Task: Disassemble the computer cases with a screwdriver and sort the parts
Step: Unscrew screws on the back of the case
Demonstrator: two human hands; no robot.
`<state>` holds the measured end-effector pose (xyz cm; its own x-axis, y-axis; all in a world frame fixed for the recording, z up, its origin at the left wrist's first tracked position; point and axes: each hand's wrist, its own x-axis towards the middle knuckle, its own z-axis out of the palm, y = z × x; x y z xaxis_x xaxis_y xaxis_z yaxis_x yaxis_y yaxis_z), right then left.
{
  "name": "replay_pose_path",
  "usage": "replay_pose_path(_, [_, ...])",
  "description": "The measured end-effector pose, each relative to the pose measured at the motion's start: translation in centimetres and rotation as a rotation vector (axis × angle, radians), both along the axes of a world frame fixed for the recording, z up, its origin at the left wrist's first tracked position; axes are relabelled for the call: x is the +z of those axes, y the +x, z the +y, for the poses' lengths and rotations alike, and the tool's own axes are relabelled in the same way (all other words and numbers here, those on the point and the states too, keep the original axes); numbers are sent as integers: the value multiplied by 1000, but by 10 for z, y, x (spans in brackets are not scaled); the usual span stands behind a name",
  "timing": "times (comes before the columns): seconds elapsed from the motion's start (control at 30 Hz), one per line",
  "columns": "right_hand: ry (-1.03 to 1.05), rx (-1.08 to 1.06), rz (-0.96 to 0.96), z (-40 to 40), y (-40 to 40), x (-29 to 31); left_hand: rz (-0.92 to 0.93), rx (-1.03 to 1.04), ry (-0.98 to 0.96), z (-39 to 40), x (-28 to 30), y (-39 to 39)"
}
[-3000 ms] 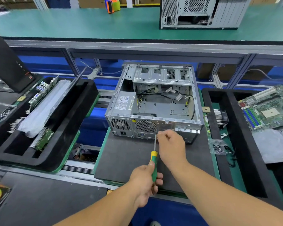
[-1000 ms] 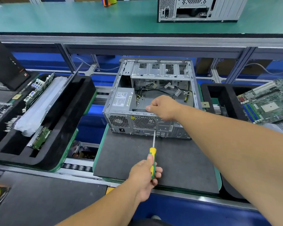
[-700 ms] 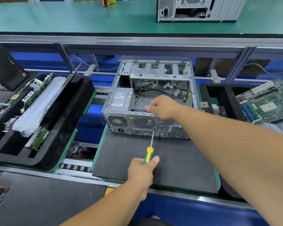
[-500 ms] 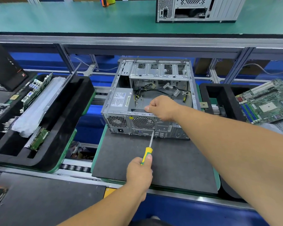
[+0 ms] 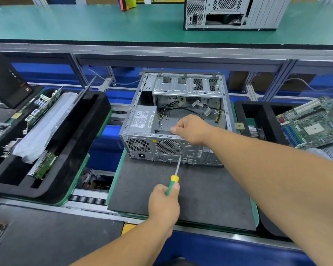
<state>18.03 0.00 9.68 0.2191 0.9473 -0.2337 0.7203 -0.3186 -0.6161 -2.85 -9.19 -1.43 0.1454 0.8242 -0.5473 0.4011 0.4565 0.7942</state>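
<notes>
An open grey computer case [image 5: 183, 87] lies on its side on a dark mat [image 5: 200, 191], rear panel facing me. A power supply [image 5: 141, 119] sits in its near left corner and loose cables lie inside. My left hand [image 5: 164, 204] is closed on a screwdriver [image 5: 174, 178] with a yellow and green handle. Its tip touches the rear panel just below the round fan grille. My right hand [image 5: 191, 128] grips the top edge of the rear panel above the grille.
A black foam tray [image 5: 81, 150] on the left holds circuit boards and a bagged part. A second black tray [image 5: 258, 120] on the right has a green motherboard [image 5: 313, 122] lying beside it. Another case [image 5: 233, 13] stands on the green upper shelf.
My right hand went from the rear panel's lower part up to its top edge. My left hand shifted slightly left, tilting the screwdriver; its tip stays on the rear panel.
</notes>
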Motion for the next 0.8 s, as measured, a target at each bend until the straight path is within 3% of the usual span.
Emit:
replay_pose_path(0.17, [-6, 4, -2, 1, 0, -1, -539, 143, -718, 6, 15, -4])
replay_pose_path(0.23, [-2, 7, -1, 1, 1, -2, -491, 112, -699, 10, 16, -3])
replay_pose_path(0.4, [7, 14, 2, 2, 1, -4, -41, -33, -58, 4, 9, 3])
replay_pose_path(0.5, [9, 16, 5, 1, 2, -3, 59, -68, 91, 6, 1, -1])
replay_pose_path(0.57, [6, 19, 3, 1, 2, -2, -33, -38, -28, 6, 6, -1])
replay_pose_path(0.7, [-6, 33, -7, 2, 1, -1, -556, 98, -719, 4, 22, 0])
replay_pose_path(0.73, [-7, 37, -8, 2, 1, -1, -588, 72, -758, 5, 24, -1])
replay_pose_path(0.8, [-11, 41, -9, 2, 1, -1, -464, -11, -706, 8, 26, 1])
